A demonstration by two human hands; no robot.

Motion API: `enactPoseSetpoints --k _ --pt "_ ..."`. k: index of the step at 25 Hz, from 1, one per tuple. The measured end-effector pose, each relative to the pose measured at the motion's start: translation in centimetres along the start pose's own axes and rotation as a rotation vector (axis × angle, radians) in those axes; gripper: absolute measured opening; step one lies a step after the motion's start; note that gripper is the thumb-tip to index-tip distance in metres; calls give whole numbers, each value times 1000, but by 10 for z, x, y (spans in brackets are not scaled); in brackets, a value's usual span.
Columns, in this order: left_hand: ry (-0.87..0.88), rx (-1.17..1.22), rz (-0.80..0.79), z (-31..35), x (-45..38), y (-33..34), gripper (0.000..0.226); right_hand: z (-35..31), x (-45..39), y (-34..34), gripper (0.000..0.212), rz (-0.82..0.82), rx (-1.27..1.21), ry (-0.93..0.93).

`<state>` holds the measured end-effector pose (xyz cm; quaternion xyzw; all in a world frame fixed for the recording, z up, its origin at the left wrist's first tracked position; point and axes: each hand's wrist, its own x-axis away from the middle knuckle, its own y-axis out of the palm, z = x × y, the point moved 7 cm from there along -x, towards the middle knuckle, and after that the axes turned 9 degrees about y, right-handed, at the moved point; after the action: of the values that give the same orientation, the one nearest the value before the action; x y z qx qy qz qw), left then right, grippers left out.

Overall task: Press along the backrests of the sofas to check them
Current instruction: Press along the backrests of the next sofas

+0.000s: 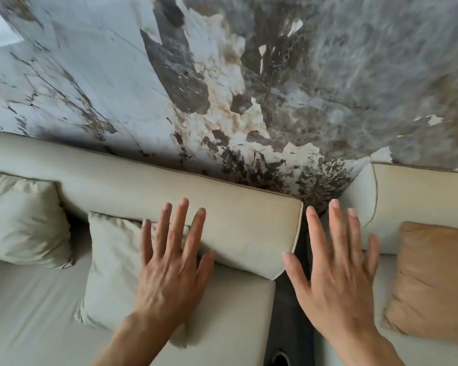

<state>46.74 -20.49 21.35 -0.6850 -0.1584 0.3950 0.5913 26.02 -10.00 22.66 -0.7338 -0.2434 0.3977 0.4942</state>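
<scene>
Two cream sofas stand side by side against a marbled wall. The left sofa's long padded backrest [236,220] ends at a piped edge near the middle. My left hand [172,265] is spread flat, fingers apart, over that backrest's lower front and a pale cushion. My right hand [336,273] is also spread open, held over the dark gap between the sofas, with its fingertips at the right sofa's backrest [413,196]. Whether either palm touches the fabric I cannot tell. Neither hand holds anything.
A pale cushion [114,265] leans under my left hand and a larger one [21,220] lies far left. A tan cushion [434,281] sits on the right sofa. A dark narrow gap [288,313] separates the sofas. The marbled wall [222,88] rises directly behind.
</scene>
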Motion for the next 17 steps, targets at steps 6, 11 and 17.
enactPoseSetpoints --k 6,11,17 --pt "44 24 -19 -19 -19 115 63 9 -7 111 73 -57 34 14" --pt "76 56 -53 -25 -41 200 63 13 -9 197 76 -106 58 60" --pt "128 47 -4 -40 -75 274 62 16 -24 269 85 -92 155 7"
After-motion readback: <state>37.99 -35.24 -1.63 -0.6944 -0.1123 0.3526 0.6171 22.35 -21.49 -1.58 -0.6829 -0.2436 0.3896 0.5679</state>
